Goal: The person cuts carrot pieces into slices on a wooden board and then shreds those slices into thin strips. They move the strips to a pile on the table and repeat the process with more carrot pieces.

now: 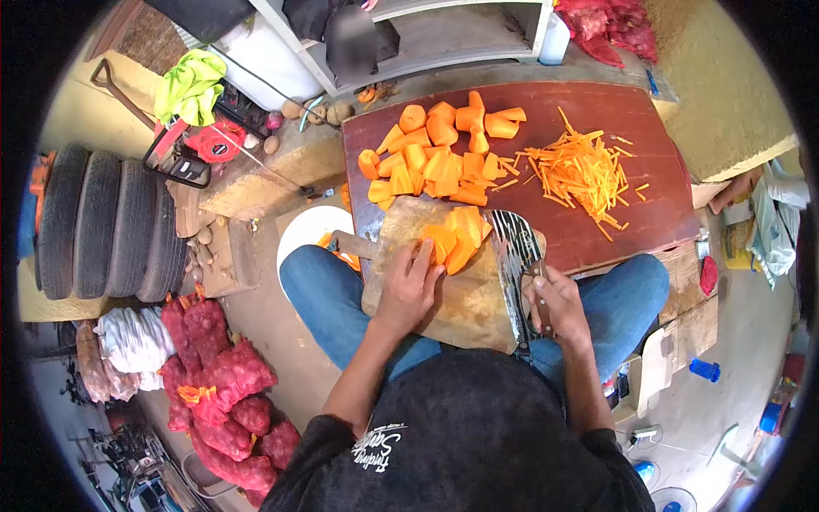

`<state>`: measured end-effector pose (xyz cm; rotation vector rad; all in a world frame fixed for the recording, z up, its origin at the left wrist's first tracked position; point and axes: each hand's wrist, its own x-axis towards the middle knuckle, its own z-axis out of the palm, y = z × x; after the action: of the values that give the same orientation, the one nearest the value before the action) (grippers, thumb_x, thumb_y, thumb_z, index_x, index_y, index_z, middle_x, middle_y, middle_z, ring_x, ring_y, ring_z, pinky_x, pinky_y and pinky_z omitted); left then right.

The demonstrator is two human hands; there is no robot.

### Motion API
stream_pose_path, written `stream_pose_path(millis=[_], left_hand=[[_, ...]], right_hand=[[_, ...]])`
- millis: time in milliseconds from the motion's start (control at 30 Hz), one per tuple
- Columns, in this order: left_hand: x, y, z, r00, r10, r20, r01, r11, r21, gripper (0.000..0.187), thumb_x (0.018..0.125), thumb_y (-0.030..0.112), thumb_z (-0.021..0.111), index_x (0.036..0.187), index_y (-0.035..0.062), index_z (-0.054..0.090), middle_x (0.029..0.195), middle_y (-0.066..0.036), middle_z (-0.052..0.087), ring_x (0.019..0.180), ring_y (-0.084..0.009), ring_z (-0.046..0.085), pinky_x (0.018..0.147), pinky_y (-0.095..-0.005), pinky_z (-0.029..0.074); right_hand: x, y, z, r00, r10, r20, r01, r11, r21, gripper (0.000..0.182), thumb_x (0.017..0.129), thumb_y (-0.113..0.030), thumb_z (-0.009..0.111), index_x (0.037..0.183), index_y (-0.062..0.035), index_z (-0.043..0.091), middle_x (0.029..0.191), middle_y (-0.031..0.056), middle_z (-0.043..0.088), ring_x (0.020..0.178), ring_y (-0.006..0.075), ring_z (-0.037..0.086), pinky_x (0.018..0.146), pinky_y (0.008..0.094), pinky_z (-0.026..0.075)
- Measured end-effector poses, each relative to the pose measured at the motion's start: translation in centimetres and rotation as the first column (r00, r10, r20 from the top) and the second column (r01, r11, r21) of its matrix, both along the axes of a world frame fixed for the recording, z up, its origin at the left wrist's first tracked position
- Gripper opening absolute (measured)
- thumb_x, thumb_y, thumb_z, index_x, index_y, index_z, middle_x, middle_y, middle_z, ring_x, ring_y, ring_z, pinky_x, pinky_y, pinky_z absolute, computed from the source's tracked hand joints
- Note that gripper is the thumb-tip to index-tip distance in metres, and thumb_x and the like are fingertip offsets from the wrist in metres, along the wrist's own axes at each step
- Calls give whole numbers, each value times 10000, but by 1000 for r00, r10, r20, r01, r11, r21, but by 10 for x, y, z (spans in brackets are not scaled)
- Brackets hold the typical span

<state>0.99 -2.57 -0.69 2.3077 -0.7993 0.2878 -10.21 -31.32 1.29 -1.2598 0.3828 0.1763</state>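
On a worn wooden cutting board across my lap lies a fanned stack of flat carrot slices. My left hand is closed at the stack's near left edge, its fingertips and thumb pressing on the slices. In my right hand is a wide-bladed knife, gripped by its brown handle. Its blade, streaked dark and white, lies along the board's right side, apart from the slices. Beyond the board, peeled carrot chunks are heaped on a reddish-brown tabletop, with a pile of carrot sticks to their right.
A white basin with orange pieces stands left of the board, partly behind my knee. Red mesh sacks lie on the floor at left, below several tyres. A grey shelf stands behind the tabletop.
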Motion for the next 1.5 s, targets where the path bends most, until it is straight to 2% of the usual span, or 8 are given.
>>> stream_pose_path(millis=[233, 367, 567, 867, 1033, 1267, 1400, 1500], left_hand=[[0, -1, -2, 996, 5, -86, -8, 999, -45, 562, 943, 90, 828, 1456, -33, 635, 1350, -282, 630, 1175, -441, 676, 1017, -493, 574], [6, -5, 7, 1000, -13, -21, 12, 999, -29, 551, 937, 76, 829, 1449, -25, 651, 1362, -277, 632, 1165, -440, 683, 1007, -484, 581], [12, -6, 2, 996, -51, -78, 47, 997, -61, 531, 941, 61, 825, 1441, -21, 668, 1376, -277, 627, 1132, -427, 681, 979, -464, 585], [11, -11, 15, 994, -46, -94, 48, 999, 12, 774, 871, 281, 931, 1490, -55, 610, 1352, -285, 605, 1203, -451, 641, 1035, -504, 545], [11, -18, 8, 996, -86, -35, 87, 996, 23, 779, 879, 266, 917, 1495, -79, 589, 1346, -293, 601, 1163, -438, 631, 1015, -500, 542], [25, -62, 5, 982, -184, 34, 183, 983, 10, 739, 912, 226, 885, 1499, -87, 563, 1369, -305, 571, 1174, -474, 611, 1017, -520, 530], [40, -86, -4, 981, -182, 71, 184, 983, -18, 764, 909, 222, 884, 1520, -76, 535, 1382, -315, 557, 1199, -497, 604, 1036, -536, 517], [58, -95, -2, 990, -120, 70, 122, 992, -27, 792, 879, 166, 911, 1524, -92, 533, 1410, -332, 554, 1224, -509, 610, 1057, -527, 524]], right_hand=[[-2, 11, 17, 998, -38, -42, 28, 977, -211, 350, 1096, -183, 617, 1383, 15, 586, 802, -29, 580, 488, 51, 520, 445, 234, 429], [5, 8, 19, 997, 68, -26, -72, 975, -213, 324, 1103, -184, 632, 1367, 2, 604, 759, -44, 546, 491, 49, 500, 444, 240, 408], [29, 9, 32, 965, 258, -37, -260, 954, -146, 317, 1121, -221, 652, 1352, -8, 619, 733, -55, 535, 505, 48, 504, 459, 242, 401], [26, 19, 18, 976, 217, -23, -218, 972, -91, 478, 1125, -207, 646, 1542, 4, 543, 726, -49, 538, 502, 58, 520, 458, 248, 421], [19, 18, 23, 984, 173, -47, -176, 981, -78, 478, 1118, -175, 642, 1554, -6, 543, 722, -46, 544, 492, 56, 514, 446, 244, 409], [9, 4, 17, 999, 21, 48, -14, 990, -141, 225, 1105, -158, 644, 1283, -22, 627, 689, -48, 545, 481, 51, 510, 442, 245, 407], [23, -9, 27, 997, 18, 77, -6, 989, -146, 327, 1091, -158, 654, 1382, -14, 624, 698, -45, 547, 495, 51, 521, 450, 250, 405], [50, -16, 25, 992, 75, 97, -53, 975, -215, 425, 1071, -138, 655, 1468, 6, 612, 765, 17, 634, 548, 90, 569, 505, 299, 468]])
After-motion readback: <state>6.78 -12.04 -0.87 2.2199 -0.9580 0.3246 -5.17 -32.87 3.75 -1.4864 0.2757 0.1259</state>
